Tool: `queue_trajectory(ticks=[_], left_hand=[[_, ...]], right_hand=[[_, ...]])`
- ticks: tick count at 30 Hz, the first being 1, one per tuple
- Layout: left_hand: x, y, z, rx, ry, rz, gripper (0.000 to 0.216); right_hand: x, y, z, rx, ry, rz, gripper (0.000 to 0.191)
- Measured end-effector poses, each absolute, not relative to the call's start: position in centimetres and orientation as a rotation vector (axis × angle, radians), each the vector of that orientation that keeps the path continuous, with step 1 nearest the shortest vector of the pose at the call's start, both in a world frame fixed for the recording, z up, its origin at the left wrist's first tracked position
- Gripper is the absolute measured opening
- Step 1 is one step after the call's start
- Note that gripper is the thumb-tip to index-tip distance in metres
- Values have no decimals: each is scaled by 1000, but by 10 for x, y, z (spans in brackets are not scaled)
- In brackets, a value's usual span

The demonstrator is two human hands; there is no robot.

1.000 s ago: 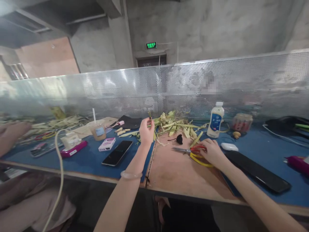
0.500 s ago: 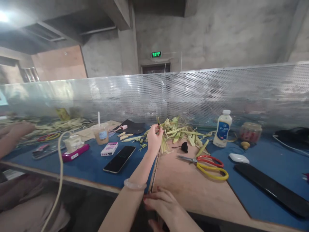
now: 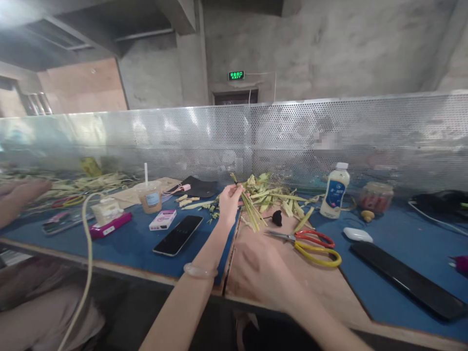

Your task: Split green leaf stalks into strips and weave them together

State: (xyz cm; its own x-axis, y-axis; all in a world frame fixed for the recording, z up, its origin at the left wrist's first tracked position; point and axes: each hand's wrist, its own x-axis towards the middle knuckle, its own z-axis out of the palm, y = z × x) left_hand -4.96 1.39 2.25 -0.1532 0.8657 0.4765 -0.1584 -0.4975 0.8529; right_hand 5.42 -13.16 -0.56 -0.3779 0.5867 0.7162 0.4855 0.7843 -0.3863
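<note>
My left hand, with a pale bracelet on its wrist, is closed around a small bundle of yellow-green stalks. A dark band or thread crosses the bundle just above my fingers, and the stalks fan out down to the right. Motion smears my right hand over the wooden board, so its fingers are unclear. Beyond it lie a small black bundle of thread and scissors with one red and one yellow handle. A heap of pale leaves and stalks spreads behind the bundle.
Left on the blue tabletop are a phone, a small white-purple box, a drink cup and a tissue pack. A bottle, jar, white case and long black case lie right. Another person's hand is far left.
My right hand has risen from below the table edge to over the wooden board. The stalks in my left hand now tilt more, their lower ends swung to the right.
</note>
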Motion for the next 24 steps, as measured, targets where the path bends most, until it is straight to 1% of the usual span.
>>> queue_trajectory(ticks=[4, 8, 11, 13, 15, 16, 17, 19, 20, 22, 24], left_hand=[[-50, 12, 23, 1360, 801, 1697, 30], [-49, 12, 19, 1358, 815, 1626, 28], [-47, 13, 14, 1289, 886, 1544, 28], [-46, 14, 10, 1237, 935, 1470, 40], [-47, 15, 8, 1238, 921, 1410, 50], [-47, 16, 8, 1253, 908, 1390, 46], [-47, 16, 7, 1272, 901, 1379, 39], [-47, 18, 8, 1312, 917, 1372, 21], [-47, 18, 8, 1337, 928, 1371, 17], [-46, 18, 7, 1372, 919, 1337, 14], [-45, 17, 5, 1372, 868, 1254, 15]], right_hand=[[63, -52, 19, -993, -1825, 61, 19], [74, -8, 9, -1095, -1829, 451, 32], [88, 0, -9, -1066, -1724, 543, 37], [97, 1, -19, -1014, -1847, 502, 42], [102, 0, -25, -932, -2023, 344, 46], [102, -2, -26, -900, -2084, 257, 47], [101, -3, -26, -879, -2113, 180, 46], [95, -7, -25, -862, -2084, 90, 38], [92, -9, -24, -853, -2042, 71, 31], [87, -11, -20, -840, -1919, 56, 23], [86, -12, -17, -837, -1838, 58, 22]])
